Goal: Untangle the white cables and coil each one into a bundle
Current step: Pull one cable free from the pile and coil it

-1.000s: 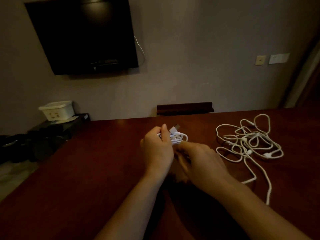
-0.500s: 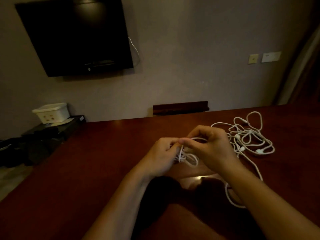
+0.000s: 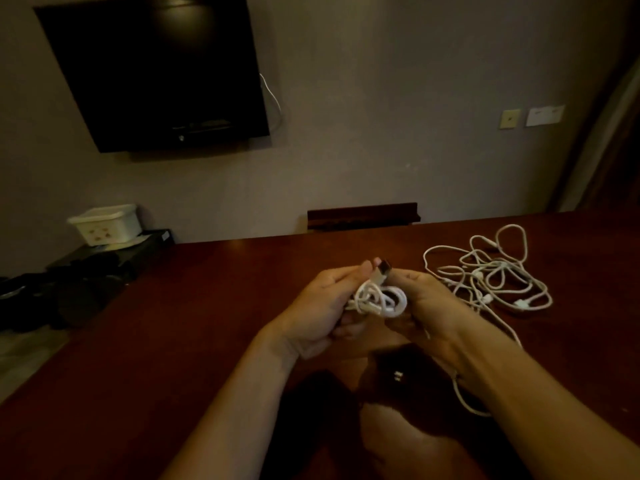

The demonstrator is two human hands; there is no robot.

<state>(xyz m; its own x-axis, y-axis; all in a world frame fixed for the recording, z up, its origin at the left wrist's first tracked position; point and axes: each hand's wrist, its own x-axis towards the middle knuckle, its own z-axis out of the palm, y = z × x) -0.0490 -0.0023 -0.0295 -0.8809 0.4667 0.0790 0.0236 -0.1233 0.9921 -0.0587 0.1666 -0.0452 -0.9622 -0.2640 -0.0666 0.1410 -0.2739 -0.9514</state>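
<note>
White cable bundle (image 3: 379, 301): small coil held above the table (image 3: 207, 306), between both hands, roughly mid-frame. Left hand (image 3: 322, 306) has fingers curled round the coil's left side, thumb + fingertip pinching the plug end (image 3: 382, 268) that sticks up out of the top. Right hand (image 3: 429, 306) is curled round the right side of the coil, fingers closed on the loops; exact finger placement underneath is hidden. Rest of the white cables (image 3: 495, 275) sit in a loose tangled pile on the table to the right, near but apart from the hands. One strand (image 3: 464, 396) runs under the right forearm; can't tell if it belongs to the pile or to the held coil.

Judgement: one coil looks abt done, tail end being secured; most of the job (the pile) not yet done.

Risks from here:
- Loops spring open if either grip slackens before the plug end is tucked. Cable looks stiff, the loops uneven.
- If that strand under the forearm is the coil's own tail, dragging the arm could snag it and pull the pile along or tighten knots.
- Low light, connectors in the pile are hard to tell apart, so it's easy to pull the wrong end next.
</note>
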